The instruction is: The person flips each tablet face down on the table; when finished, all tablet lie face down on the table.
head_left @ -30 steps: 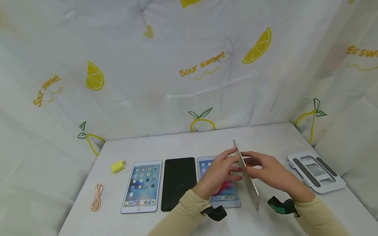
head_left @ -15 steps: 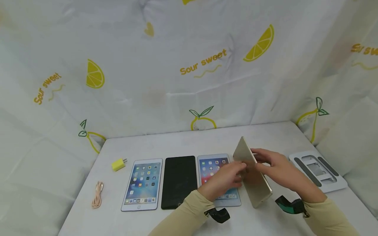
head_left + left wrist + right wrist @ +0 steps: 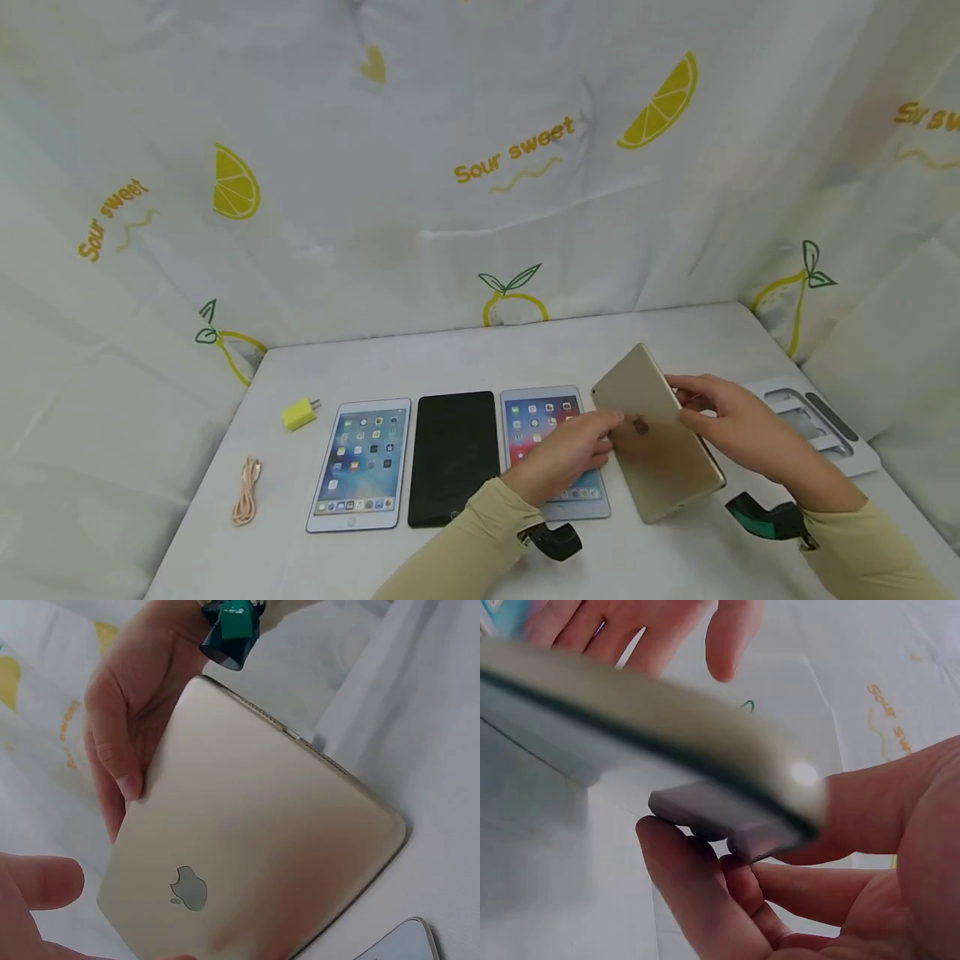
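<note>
A gold tablet (image 3: 660, 450) with an apple logo on its back is held tilted up off the table, its back towards the left. My right hand (image 3: 738, 425) pinches its right edge, thumb on the back and fingers on the screen side, as the left wrist view shows. My left hand (image 3: 566, 454) is at the tablet's left side, fingertips overlapping its back. In the right wrist view the left hand's fingers (image 3: 656, 634) look straight, with the thumb spread apart. Beneath the left hand lies a white-framed tablet (image 3: 592, 496) with a lit home screen, partly hidden.
To the left lie a black tablet (image 3: 453, 458) and another lit white tablet (image 3: 360, 467). Farther left are a yellow charger plug (image 3: 300, 414) and a coiled pinkish cable (image 3: 246, 492). A white stand with grey strips (image 3: 832, 425) lies at the right, partly behind the right hand.
The gold tablet has turned from nearly edge-on so its back shows more widely. My right hand has moved right with it; my left hand has drawn slightly down beside it.
</note>
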A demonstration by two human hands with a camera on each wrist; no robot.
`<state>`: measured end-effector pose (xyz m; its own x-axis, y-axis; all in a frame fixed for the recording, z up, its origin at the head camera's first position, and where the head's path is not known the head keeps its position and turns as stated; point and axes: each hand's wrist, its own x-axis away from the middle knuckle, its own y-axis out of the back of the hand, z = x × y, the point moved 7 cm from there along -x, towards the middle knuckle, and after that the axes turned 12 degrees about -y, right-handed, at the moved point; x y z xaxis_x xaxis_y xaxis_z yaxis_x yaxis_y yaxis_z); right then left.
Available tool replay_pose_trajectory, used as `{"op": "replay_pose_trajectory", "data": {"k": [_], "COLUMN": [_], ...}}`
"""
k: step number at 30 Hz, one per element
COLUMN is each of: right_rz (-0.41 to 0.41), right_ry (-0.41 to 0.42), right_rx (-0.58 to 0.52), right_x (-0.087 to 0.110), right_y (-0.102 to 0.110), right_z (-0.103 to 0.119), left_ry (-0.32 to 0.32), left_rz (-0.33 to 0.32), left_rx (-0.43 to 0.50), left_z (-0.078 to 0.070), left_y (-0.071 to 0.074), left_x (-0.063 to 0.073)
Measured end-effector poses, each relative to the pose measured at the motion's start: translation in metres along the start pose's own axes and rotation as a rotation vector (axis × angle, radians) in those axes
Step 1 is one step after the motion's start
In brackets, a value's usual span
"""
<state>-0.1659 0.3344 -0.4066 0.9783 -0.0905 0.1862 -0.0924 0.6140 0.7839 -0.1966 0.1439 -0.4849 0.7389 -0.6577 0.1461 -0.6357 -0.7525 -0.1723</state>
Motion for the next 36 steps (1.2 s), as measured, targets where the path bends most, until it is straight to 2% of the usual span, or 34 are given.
{"op": "replay_pose_trajectory", "data": {"k": [7,11,17,23,30,36], "right_rz": [-0.011,-0.004,0.001,0.027,0.067,0.081], "right_ry": [-0.01,-0.033,-0.076,-0.149,-0.205,-0.237], "right_rx": [0.042,0.052,0.045,0.021,0.036,0.033], "right_x": [-0.005,-0.008,-0.012,-0.017,-0.02,-0.025], "right_y": [0.006,0.003,-0.006,-0.015,-0.024,-0.029], "right_z": [-0.016,-0.026,-0.043,-0.058,-0.064,-0.065], "left_ry": [-0.009,-0.002,0.027,0.028,0.014,0.032], "left_rz": [0.012,-0.007,-0.035,-0.058,-0.063,-0.068], "left_rx": [-0.011,-0.031,-0.095,-0.175,-0.215,-0.243], "left_z": [-0.002,-0.002,-0.002,-0.003,-0.004,-0.004], "left_y": [0.003,0.005,0.006,0.006,0.003,0.004], "left_x": [0.0,0.0,-0.001,0.001,0.001,0.002]}}
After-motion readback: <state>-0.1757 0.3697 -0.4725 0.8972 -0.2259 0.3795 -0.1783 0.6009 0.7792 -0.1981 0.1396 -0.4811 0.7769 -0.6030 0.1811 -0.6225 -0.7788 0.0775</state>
